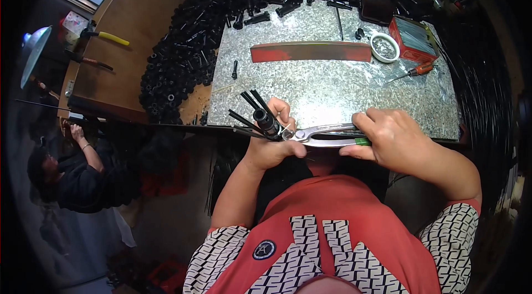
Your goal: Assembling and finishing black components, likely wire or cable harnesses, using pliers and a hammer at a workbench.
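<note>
My left hand (266,153) is closed around a black tubular hub (262,118), from which several thin black rods fan out to the upper left. A pair of pincers (331,128) with metal arms and a green grip lies in my right hand (394,134), its fingers wrapped over both handles. The jaws meet a thin pale wire end beside the hub, close to my left thumb. Whether they are fully closed on the wire is too small to see. Both hands are at the near edge of the speckled tabletop (310,92).
A long red-edged bar (310,52) lies across the tabletop. To its right are a white bowl of small metal pieces (384,47), a red box of thin rods (411,39) and an orange-handled screwdriver (419,69). Black fittings (183,53) heap leftward. A co-worker (72,175) is at left.
</note>
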The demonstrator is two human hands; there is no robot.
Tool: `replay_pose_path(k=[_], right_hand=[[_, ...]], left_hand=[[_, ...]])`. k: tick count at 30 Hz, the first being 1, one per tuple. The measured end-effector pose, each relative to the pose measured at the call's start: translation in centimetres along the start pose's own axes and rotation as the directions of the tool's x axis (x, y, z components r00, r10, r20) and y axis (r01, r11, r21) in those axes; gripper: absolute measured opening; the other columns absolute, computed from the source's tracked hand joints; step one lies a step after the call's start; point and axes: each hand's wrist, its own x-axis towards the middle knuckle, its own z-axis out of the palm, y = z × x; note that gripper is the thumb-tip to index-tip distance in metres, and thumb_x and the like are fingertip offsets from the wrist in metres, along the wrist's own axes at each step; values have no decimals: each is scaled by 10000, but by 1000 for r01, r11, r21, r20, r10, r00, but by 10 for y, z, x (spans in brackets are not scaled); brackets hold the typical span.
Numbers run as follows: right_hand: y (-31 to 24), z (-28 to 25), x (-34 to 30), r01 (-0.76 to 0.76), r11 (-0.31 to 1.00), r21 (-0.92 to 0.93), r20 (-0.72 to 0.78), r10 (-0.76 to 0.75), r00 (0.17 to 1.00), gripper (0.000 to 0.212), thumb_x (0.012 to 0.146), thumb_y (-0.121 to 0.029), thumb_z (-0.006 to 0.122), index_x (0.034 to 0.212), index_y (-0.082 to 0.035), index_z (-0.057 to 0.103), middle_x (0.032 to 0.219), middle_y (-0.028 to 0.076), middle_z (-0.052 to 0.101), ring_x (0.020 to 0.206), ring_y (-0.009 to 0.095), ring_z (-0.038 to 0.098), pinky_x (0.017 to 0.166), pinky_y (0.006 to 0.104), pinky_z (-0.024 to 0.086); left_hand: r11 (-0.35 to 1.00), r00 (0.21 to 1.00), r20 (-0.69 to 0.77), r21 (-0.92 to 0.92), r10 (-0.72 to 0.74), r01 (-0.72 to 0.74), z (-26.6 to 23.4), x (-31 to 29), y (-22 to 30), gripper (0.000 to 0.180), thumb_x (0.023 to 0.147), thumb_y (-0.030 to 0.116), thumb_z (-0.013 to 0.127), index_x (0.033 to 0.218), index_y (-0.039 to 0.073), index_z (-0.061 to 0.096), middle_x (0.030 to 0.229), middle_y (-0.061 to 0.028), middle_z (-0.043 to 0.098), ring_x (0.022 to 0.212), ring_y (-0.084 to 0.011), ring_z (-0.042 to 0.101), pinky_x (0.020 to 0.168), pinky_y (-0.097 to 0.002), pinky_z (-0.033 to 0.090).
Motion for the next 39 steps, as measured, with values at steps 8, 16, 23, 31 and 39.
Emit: replay_pose_path(k=[8,16,23,31,39], right_hand=[[-1,8,-6,-148,778,610,150,70,986,462,829,-390,666,980,-26,425,724,150,577,607,239,587,569,324,483],[9,29,-29,-125,313,941,34,280,959,267,995,-320,397,979,-67,314,806,124,575,618,133,570,567,238,472],[1,7,-21,53,472,880,-292,448,845,117,908,-84,522,944,-46,417,916,81,522,710,104,486,652,224,422],[13,18,-15,45,985,164,-527,48,848,339,618,48,725,795,-32,447,961,183,525,855,358,552,735,423,444],[0,1,11,-20,911,-411,-627,-267,732,359,735,-146,749,994,-37,525,1184,162,516,1144,352,510,1049,560,311]], left_hand=[[986,980,-146,-79,136,-149,-23,-5,19,685,683,673,617,928,88,357,571,18,394,463,-81,365,469,-218,327],[963,966,-165,-146,200,-224,-33,-7,18,581,712,608,639,853,91,416,568,0,403,457,-91,378,474,-239,348],[952,979,-93,-230,183,-199,-29,-5,20,558,719,581,676,837,100,421,581,14,404,481,-78,382,485,-228,349],[968,987,-91,-199,135,-151,-18,-8,20,602,684,632,677,775,97,415,539,38,376,452,-61,333,452,-220,305],[968,987,-88,-198,137,-152,-8,-13,19,629,694,666,648,780,86,421,547,21,389,467,-67,337,457,-222,301]])
